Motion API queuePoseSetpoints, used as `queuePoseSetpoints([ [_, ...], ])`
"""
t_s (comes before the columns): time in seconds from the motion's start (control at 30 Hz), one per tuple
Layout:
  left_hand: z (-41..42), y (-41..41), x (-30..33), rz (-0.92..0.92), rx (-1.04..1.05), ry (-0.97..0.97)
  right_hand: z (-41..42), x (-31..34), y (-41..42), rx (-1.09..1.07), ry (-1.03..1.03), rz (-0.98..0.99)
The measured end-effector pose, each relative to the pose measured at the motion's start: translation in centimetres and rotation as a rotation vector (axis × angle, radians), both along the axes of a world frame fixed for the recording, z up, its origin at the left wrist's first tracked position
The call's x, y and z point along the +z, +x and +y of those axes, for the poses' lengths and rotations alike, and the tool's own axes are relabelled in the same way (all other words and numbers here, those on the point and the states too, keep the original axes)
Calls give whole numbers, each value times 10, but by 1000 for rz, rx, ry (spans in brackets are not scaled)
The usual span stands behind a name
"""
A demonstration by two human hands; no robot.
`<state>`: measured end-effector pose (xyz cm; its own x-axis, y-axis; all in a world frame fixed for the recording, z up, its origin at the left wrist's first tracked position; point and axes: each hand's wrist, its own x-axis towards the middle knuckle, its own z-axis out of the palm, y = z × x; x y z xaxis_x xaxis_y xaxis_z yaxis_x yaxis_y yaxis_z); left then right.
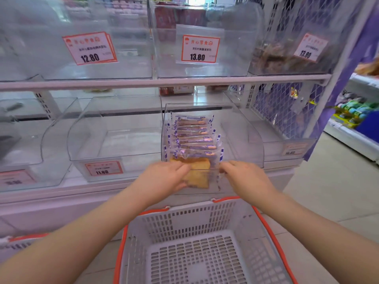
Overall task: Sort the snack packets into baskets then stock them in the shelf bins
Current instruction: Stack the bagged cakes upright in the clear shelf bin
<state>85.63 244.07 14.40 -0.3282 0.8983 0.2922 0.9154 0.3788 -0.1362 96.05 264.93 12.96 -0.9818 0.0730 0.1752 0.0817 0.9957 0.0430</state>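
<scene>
Both hands are at the front of the clear shelf bin (242, 138) on the lower shelf. The left hand (164, 177) has its fingers curled round one edge of a snack packet (198, 175), the right hand (244, 177) pinches the other edge — so the packet's long axis runs left to right across the bin's front. Behind it a row of packets (193, 136) stands on edge, stacked front to back, each lying crosswise too. Just below the hands sits a grey basket (201, 220) with orange rim — nothing in it.
</scene>
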Motion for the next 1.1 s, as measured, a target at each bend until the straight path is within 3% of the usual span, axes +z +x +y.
queuePoseSetpoints([
  [0.1, 10, 1, 0, -26, 112, -72, 6, 4, -5, -61, -68, 35],
  [0.27, 37, -15, 4, -19, 230, -9, 21, 19, -26, -125, -110, 173],
  [0.4, 51, -33, 5, -47, 284, -41, 31, 25, -49, -130, 4, 96],
  [0.67, 54, -79, -6, 72, 223, -168, 32, 8, -93, -125, 115, 30],
  [1.1, 52, -76, -25, 48, 195, -178, 43, -21, -93, -114, 62, 55],
])
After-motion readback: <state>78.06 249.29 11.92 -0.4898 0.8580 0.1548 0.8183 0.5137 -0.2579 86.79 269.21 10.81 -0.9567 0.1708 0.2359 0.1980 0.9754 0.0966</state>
